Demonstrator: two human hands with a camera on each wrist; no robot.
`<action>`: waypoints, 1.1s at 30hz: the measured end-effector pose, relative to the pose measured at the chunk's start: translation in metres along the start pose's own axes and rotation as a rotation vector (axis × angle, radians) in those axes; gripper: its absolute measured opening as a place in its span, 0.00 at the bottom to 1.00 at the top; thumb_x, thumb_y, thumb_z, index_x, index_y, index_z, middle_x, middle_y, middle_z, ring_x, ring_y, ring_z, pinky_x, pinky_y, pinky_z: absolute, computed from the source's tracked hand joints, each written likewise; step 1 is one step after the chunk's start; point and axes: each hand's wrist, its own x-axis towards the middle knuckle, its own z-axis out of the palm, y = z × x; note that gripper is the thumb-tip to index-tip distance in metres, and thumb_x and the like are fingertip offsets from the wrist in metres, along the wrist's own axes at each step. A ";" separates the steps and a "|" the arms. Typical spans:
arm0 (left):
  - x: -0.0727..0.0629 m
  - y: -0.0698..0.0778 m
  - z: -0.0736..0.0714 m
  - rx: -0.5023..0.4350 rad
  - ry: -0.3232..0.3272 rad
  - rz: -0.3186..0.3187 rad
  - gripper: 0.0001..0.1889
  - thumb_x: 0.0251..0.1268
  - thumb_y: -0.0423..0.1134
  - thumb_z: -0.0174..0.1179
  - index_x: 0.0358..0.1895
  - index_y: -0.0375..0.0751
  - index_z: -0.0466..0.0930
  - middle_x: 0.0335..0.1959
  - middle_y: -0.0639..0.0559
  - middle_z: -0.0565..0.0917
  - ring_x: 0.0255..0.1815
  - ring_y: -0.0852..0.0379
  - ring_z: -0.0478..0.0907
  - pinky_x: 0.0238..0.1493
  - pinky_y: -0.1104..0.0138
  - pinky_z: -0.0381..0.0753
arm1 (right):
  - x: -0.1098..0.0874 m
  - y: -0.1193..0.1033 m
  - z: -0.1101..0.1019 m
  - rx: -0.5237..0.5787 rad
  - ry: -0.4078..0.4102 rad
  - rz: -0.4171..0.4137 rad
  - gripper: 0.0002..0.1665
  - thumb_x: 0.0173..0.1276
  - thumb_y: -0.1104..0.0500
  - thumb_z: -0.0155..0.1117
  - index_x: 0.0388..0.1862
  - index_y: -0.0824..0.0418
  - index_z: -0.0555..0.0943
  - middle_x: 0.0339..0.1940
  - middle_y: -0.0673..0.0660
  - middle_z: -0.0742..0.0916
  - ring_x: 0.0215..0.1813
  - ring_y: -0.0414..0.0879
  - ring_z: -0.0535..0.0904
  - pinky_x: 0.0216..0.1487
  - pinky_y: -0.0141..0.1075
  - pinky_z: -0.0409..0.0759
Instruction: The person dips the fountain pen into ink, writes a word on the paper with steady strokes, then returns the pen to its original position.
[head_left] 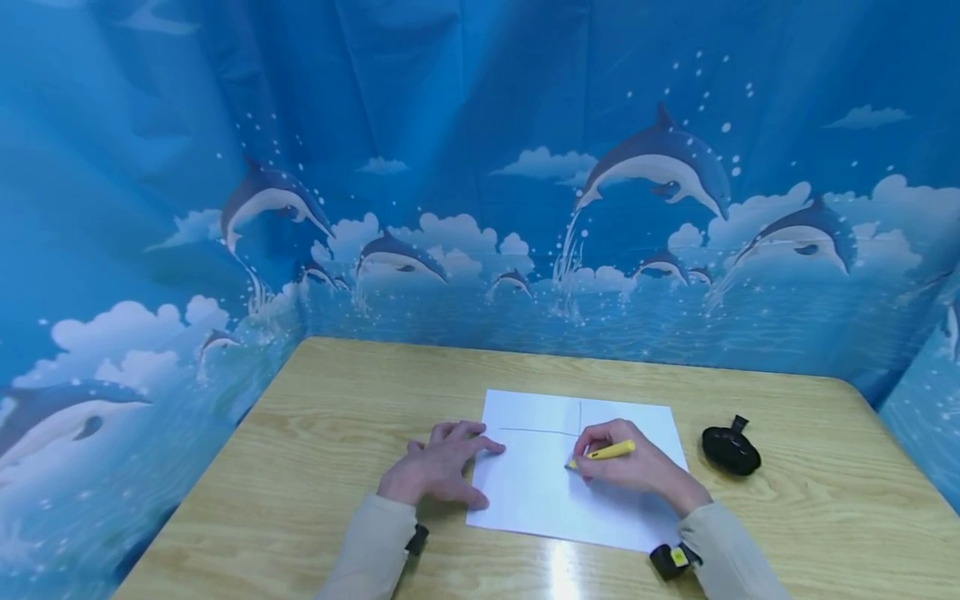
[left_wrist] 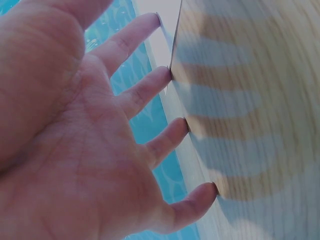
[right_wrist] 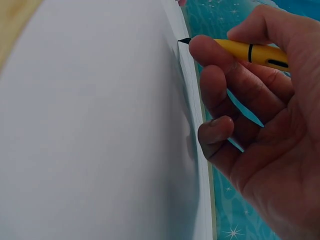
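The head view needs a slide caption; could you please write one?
Right hand holding a yellow pen to white paper, left hand at its left edge.

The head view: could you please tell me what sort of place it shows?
Probably an indoor workspace, screened off by a blue dolphin-print backdrop. In front of it stands a wood-grain table, where a right hand holds a yellow pen over white paper.

The right hand [head_left: 628, 460] holds a slim yellow pen [head_left: 611, 451] over white rectangular paper [head_left: 536, 496]; the left hand [head_left: 446, 467] overlaps its left edge.
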 end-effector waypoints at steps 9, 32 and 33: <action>-0.001 0.000 0.000 -0.001 0.001 0.001 0.37 0.54 0.54 0.74 0.70 0.65 0.74 0.81 0.53 0.61 0.81 0.33 0.51 0.66 0.18 0.51 | -0.001 -0.001 0.002 0.022 -0.024 0.007 0.07 0.68 0.58 0.69 0.37 0.62 0.86 0.27 0.55 0.90 0.25 0.39 0.80 0.26 0.27 0.75; 0.000 0.000 0.000 0.010 0.008 0.005 0.36 0.53 0.54 0.74 0.69 0.64 0.74 0.80 0.52 0.62 0.80 0.32 0.52 0.66 0.20 0.54 | -0.001 -0.011 0.019 0.117 -0.114 -0.029 0.06 0.68 0.60 0.69 0.37 0.64 0.86 0.26 0.61 0.90 0.26 0.41 0.83 0.27 0.27 0.76; 0.000 0.000 0.000 0.011 0.008 0.005 0.36 0.53 0.54 0.74 0.69 0.64 0.74 0.80 0.52 0.62 0.80 0.32 0.52 0.66 0.19 0.54 | -0.001 -0.011 0.020 0.119 -0.117 -0.031 0.06 0.68 0.60 0.68 0.37 0.64 0.86 0.26 0.61 0.90 0.26 0.40 0.83 0.27 0.27 0.76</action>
